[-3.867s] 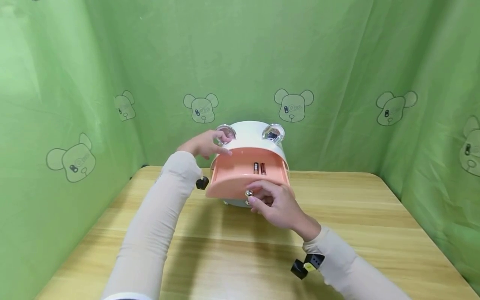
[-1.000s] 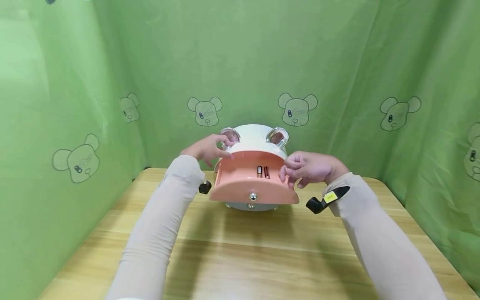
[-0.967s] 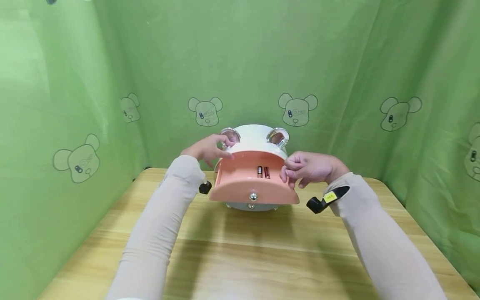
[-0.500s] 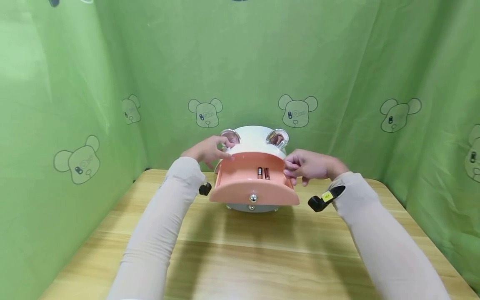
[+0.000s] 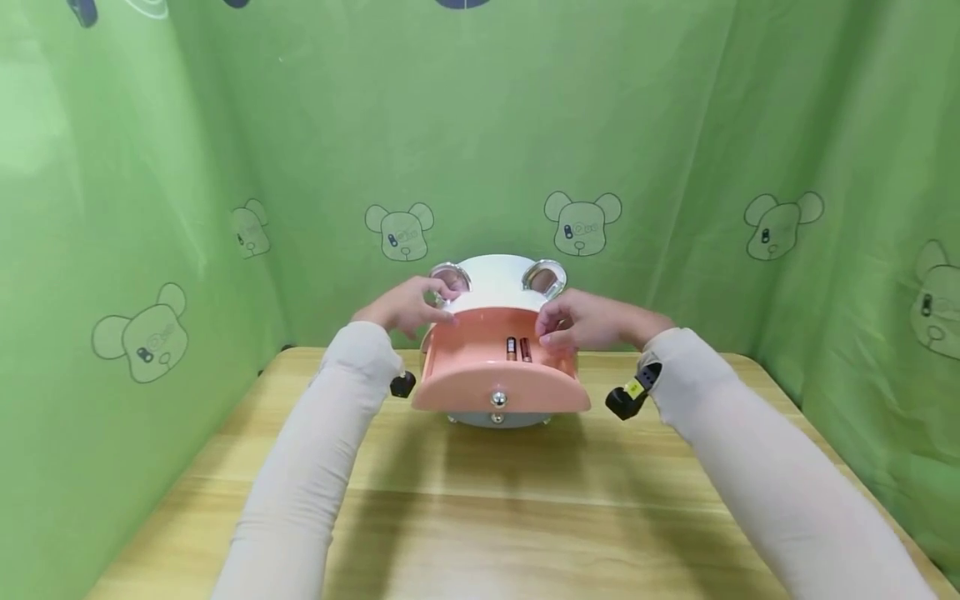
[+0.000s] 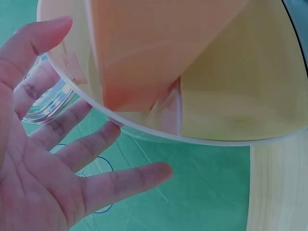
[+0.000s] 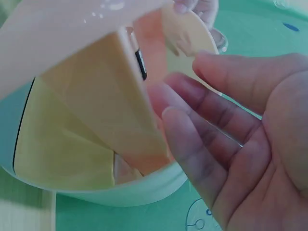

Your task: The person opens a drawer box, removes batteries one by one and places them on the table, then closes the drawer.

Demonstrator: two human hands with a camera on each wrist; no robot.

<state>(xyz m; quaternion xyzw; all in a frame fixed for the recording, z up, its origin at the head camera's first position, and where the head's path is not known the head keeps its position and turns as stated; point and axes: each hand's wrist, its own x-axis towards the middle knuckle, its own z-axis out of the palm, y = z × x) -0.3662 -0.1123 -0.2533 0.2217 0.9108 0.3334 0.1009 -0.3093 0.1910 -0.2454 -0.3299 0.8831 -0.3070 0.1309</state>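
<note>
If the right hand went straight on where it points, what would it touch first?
Probably the reddish battery in the open pink drawer, nearest the right hand, though depth is hard to judge.

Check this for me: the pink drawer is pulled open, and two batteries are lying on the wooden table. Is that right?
Not quite: the two batteries aren't on the wooden table. The head view shows them inside the pink drawer, which is pulled open, as you said.
</note>
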